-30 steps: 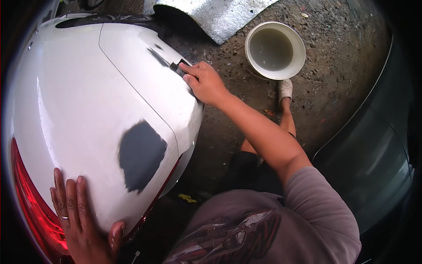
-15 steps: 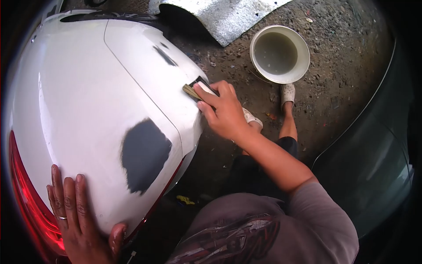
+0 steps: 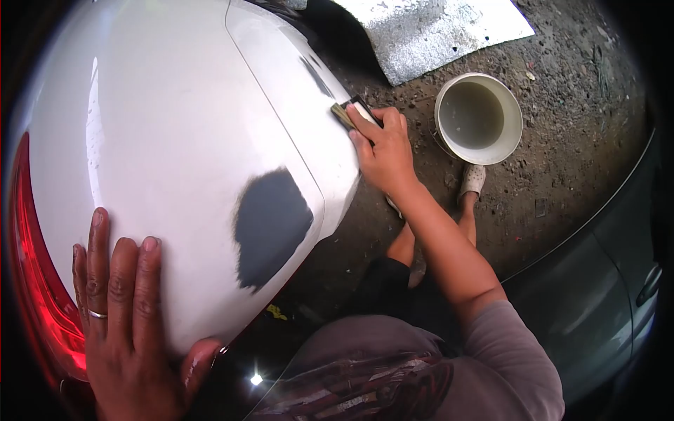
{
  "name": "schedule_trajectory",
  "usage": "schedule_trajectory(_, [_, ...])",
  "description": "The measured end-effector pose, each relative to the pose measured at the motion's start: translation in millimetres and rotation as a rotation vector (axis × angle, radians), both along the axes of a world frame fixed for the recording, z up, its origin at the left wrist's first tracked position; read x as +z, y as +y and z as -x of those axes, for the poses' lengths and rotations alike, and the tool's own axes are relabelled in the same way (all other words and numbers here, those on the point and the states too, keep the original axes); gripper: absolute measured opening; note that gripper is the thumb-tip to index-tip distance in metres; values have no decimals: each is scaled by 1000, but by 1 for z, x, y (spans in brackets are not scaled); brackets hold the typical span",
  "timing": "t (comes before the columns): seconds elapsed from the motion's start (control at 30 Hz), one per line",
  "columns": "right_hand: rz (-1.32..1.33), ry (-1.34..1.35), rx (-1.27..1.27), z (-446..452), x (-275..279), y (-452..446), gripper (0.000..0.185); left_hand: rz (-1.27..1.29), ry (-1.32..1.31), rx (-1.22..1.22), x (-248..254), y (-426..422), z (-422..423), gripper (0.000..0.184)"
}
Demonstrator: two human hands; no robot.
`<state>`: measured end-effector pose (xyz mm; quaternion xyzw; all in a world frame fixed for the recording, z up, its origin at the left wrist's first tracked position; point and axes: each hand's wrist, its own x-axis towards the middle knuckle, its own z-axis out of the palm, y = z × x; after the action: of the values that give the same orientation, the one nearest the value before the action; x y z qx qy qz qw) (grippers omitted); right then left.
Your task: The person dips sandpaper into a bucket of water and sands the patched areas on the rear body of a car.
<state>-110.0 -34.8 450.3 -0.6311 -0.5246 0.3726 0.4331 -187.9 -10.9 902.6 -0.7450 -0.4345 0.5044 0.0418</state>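
Note:
My right hand (image 3: 385,144) grips a sanding block (image 3: 365,111), dark with a pale face and a folded brownish edge that looks like sandpaper. The block rests against the outer edge of a white car body panel (image 3: 175,133). My left hand (image 3: 130,309), with a ring on one finger, lies flat on the same panel, fingers spread, near the red tail light (image 3: 42,288). Between the hands is a large dark grey patch (image 3: 272,228). A smaller grey patch (image 3: 317,77) sits just beyond the block.
A white bucket (image 3: 516,116) of murky water stands on the dirt ground (image 3: 554,182), near my shoe (image 3: 472,179). A silvery foil sheet (image 3: 435,35) lies at the top. Along the right side stands a dark green car (image 3: 583,295).
The view has shifted, so the panel and bucket appear farther right. My right hand keeps the block at about the same panel edge; my left hand stays flat on the panel.

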Motion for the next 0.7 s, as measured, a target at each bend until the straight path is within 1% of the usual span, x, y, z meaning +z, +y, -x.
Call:
schedule_trajectory(0.03, [-61, -33, -27, 4, -6, 15, 43, 10, -6, -1, 0, 0, 0, 91])
schedule_trajectory(0.07, [-58, -5, -32, 7, -9, 20, 45, 31, -11, -4, 0, 2, 0, 91])
schedule_trajectory(0.1, [-65, -11, -40, 2, -6, 16, 45, 24, -17, -13, -1, 3, 1, 91])
schedule_trajectory(0.17, [-43, -6, 32, -8, 9, -16, 44, 40, -17, -14, 0, 3, 5, 91])
schedule_trajectory(0.2, [-20, 36, 54, -12, 15, -34, 44, 22, -15, -4, -1, 5, 7, 91])
schedule_trajectory(0.3, [0, 85, 36, -9, 12, -32, 44, 84, 27, -4, 0, 5, 4, 92])
schedule_trajectory(0.33, [-31, 41, 20, -7, 4, -14, 44, 80, 33, 7, 0, 5, 1, 92])
schedule_trajectory(0.43, [-46, 50, -6, -2, -15, 9, 44, 50, 19, -8, 0, 1, 1, 92])
schedule_trajectory(0.5, [-49, 48, 7, -11, -1, -16, 45, 39, 0, -17, -1, 5, 4, 91])
schedule_trajectory(0.57, [10, 86, 63, -19, 14, -42, 44, 60, 9, -24, 0, 5, 4, 90])
schedule_trajectory(0.63, [37, 70, 70, -14, 14, -41, 44, 74, 32, -4, 1, 4, 3, 90])
schedule_trajectory(0.7, [-84, -1, 31, -10, 0, -5, 44, 58, 27, -13, -1, 3, 1, 90])
